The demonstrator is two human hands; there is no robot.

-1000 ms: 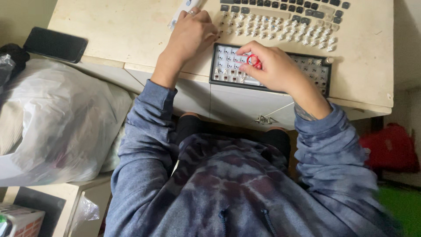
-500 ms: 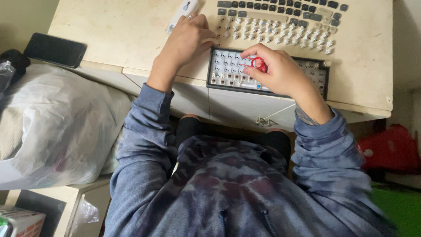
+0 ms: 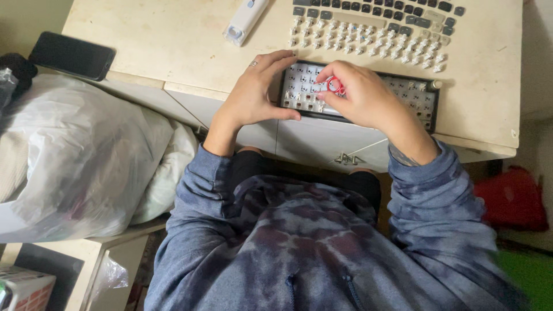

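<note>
A black keyboard base (image 3: 423, 99) with exposed white switches lies at the near edge of a cream desk (image 3: 173, 46). My left hand (image 3: 256, 92) grips its left end, thumb along the front edge, a ring on one finger. My right hand (image 3: 360, 98) is over the middle of the board and pinches a small red puller tool (image 3: 335, 86) down onto the switches. Rows of loose white switches (image 3: 368, 43) and dark keycaps (image 3: 374, 11) are laid out behind the board.
A white and blue cleaning tool (image 3: 245, 20) lies at the back of the desk. A black phone (image 3: 72, 56) rests at the desk's left corner. A large white plastic bag (image 3: 75, 155) sits to my left, something red (image 3: 510, 198) on the floor to my right.
My left hand has come down from the back of the desk onto the keyboard base's left end. My right hand stays on the board with the red tool.
</note>
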